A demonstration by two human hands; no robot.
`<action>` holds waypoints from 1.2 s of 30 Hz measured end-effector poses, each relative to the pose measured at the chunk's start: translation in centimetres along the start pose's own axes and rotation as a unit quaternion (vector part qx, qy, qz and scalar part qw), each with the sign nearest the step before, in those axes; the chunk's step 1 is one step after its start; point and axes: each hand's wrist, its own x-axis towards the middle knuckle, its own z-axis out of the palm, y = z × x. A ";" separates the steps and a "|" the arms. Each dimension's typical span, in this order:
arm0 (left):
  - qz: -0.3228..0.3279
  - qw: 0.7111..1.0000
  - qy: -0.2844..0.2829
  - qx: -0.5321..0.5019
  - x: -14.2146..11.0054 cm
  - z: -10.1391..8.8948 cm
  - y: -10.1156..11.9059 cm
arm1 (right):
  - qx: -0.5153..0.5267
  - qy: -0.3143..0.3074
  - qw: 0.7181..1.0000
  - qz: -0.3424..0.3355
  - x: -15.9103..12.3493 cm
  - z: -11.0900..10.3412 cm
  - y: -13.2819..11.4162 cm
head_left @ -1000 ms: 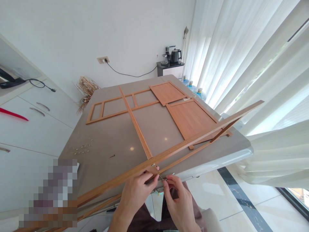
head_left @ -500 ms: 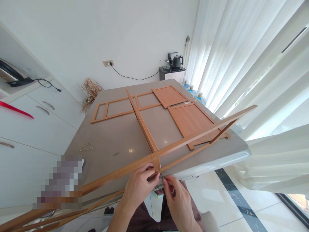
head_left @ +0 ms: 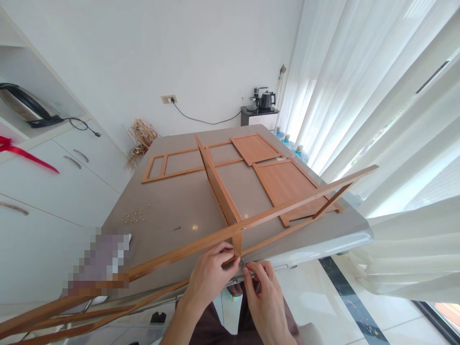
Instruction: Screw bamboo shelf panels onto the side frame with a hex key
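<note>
A long wooden frame (head_left: 201, 243) stands on edge along the front of the table, and a wooden panel (head_left: 220, 189) meets it at a right angle. My left hand (head_left: 212, 270) is closed round the lower part of this joint, fingers behind the wood and thumb in front. My right hand (head_left: 265, 297) pinches a thin metal screw (head_left: 242, 261) between thumb and forefinger, its tip at the lower rail (head_left: 276, 234) just below the panel's end. How deep the screw sits cannot be made out. A round metal screw head shows in the upper rail above.
On the grey table (head_left: 172, 201) lie a ladder-like wooden frame (head_left: 176, 171), two panelled wooden pieces (head_left: 257, 147), a loose dark screw (head_left: 177, 228) and several small fittings (head_left: 136, 215). A blurred-out object (head_left: 97, 263) is at left. White curtains (head_left: 345, 72) hang right.
The view has tilted slightly, so the scene sits a little lower and further right. Both hands keep their places at the joint, with the right still pinching the screw.
</note>
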 end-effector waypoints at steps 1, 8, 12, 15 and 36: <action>0.000 1.000 0.001 0.000 0.0 0.0 0.0 | -0.002 -0.004 1.000 -0.002 0.0 0.0 0.0; -0.005 1.000 -0.013 0.009 0.2 -0.4 0.3 | -0.015 -0.014 1.000 -0.023 -0.3 0.1 0.4; -0.003 1.000 -0.016 0.011 0.1 -0.5 0.4 | -0.001 -0.022 0.999 -0.044 -0.3 0.1 0.8; 0.000 1.000 -0.008 0.011 0.1 -0.4 0.3 | 0.015 -0.028 0.998 -0.048 -0.3 0.0 1.1; 0.004 1.000 -0.020 -0.006 0.1 -0.4 0.2 | -0.118 -0.077 0.978 -0.153 0.5 -1.4 1.9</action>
